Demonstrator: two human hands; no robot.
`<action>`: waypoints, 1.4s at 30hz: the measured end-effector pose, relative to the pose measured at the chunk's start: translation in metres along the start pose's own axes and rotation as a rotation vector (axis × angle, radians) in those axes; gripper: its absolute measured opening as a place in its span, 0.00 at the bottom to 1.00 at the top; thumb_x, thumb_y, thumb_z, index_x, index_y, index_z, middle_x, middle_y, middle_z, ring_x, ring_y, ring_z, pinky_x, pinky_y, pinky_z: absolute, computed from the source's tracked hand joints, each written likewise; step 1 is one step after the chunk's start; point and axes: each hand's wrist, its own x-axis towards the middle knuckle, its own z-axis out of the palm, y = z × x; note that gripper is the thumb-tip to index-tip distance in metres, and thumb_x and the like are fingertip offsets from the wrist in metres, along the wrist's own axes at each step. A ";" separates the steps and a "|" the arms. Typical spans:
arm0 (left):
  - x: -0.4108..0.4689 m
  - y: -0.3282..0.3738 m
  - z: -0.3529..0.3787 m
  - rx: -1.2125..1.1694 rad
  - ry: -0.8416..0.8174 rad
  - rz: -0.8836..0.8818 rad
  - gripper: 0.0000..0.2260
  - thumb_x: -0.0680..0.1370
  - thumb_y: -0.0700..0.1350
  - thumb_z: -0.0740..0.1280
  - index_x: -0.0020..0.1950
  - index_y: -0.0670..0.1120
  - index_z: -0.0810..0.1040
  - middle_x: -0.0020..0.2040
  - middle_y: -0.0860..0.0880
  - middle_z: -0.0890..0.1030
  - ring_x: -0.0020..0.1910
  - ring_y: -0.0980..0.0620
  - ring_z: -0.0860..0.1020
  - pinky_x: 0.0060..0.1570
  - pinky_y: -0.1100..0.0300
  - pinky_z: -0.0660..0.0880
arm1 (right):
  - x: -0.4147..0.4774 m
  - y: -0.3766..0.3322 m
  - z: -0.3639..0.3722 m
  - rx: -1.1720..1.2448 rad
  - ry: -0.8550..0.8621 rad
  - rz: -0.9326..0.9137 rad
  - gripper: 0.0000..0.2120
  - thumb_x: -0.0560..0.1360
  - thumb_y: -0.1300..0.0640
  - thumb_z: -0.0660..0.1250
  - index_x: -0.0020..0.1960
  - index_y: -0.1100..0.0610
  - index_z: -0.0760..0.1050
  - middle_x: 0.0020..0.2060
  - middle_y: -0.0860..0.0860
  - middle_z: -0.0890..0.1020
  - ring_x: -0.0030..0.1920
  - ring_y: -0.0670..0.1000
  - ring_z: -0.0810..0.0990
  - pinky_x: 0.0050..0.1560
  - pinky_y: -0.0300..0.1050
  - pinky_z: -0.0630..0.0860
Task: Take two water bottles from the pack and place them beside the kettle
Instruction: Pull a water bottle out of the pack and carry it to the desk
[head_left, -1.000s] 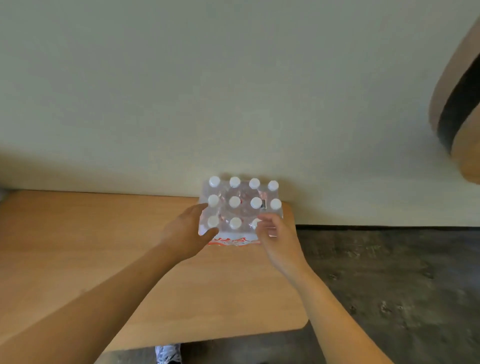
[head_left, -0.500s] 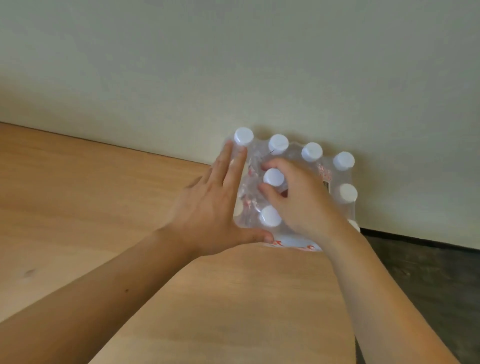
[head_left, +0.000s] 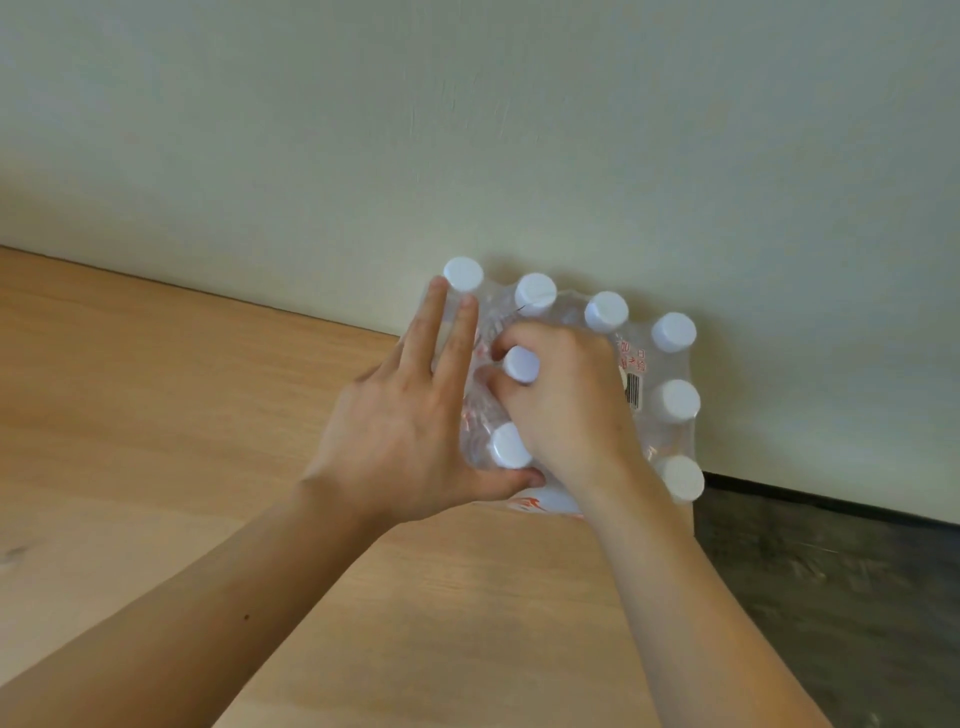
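A shrink-wrapped pack of water bottles with white caps stands on the wooden table against the wall, at the table's right end. My left hand lies flat against the pack's left side, fingers stretched out, thumb under the front. My right hand reaches into the pack from above, fingers curled around the neck of a middle bottle with its cap showing. Another cap shows between my hands. No kettle is in view.
The wooden table runs left and toward me. A pale wall stands right behind the pack. The table ends at the right, where a dark floor lies below.
The view has closed in on the pack. My left hand went from the pack's front corner to flat along its left side. My right hand moved onto the middle bottle and curled around its neck.
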 end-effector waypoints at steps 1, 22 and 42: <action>0.000 0.000 -0.001 0.001 -0.009 -0.003 0.63 0.59 0.82 0.63 0.80 0.39 0.59 0.80 0.37 0.61 0.58 0.41 0.83 0.35 0.54 0.81 | -0.001 0.000 -0.001 0.021 0.011 0.000 0.01 0.71 0.57 0.74 0.41 0.54 0.83 0.27 0.47 0.77 0.29 0.48 0.73 0.27 0.31 0.64; -0.004 0.009 -0.011 -0.148 -0.041 -0.069 0.59 0.58 0.86 0.49 0.82 0.55 0.45 0.83 0.48 0.45 0.80 0.43 0.56 0.71 0.46 0.68 | -0.021 -0.057 -0.125 0.093 0.201 -0.149 0.03 0.70 0.51 0.77 0.38 0.47 0.84 0.29 0.36 0.77 0.35 0.41 0.77 0.37 0.33 0.72; -0.089 0.076 -0.158 -0.800 0.025 -0.180 0.20 0.64 0.56 0.79 0.52 0.64 0.77 0.44 0.62 0.85 0.43 0.61 0.85 0.41 0.62 0.80 | -0.111 -0.136 -0.240 0.722 -0.056 -0.218 0.33 0.69 0.49 0.77 0.69 0.32 0.68 0.61 0.38 0.79 0.59 0.45 0.80 0.52 0.36 0.78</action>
